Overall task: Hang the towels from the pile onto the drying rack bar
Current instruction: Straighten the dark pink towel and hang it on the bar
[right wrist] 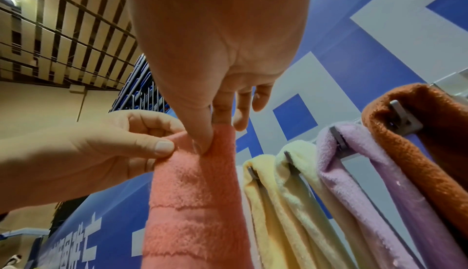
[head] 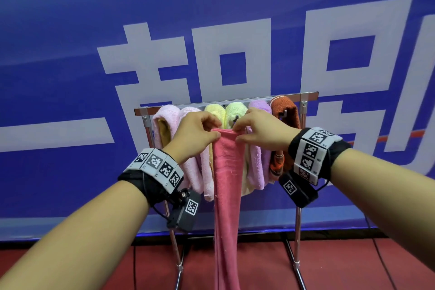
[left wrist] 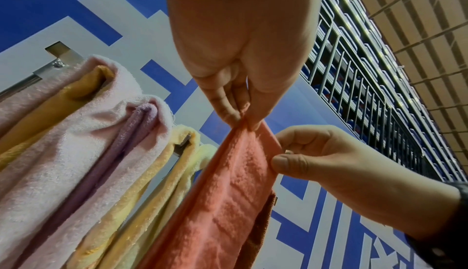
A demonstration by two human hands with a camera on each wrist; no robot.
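Both hands, left hand (head: 194,133) and right hand (head: 260,130), pinch the long coral-pink terry towel's (head: 227,195) top edge; a weak pinch could drop it before it reaches the crowded steel rack bar (head: 308,95).

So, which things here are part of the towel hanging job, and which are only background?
Part of the job:
- pink towel, pinched at its top edge by left hand and right hand
- drying rack
- towels already hung, for example orange towel

Background:
- blue banner
- red floor
- cables
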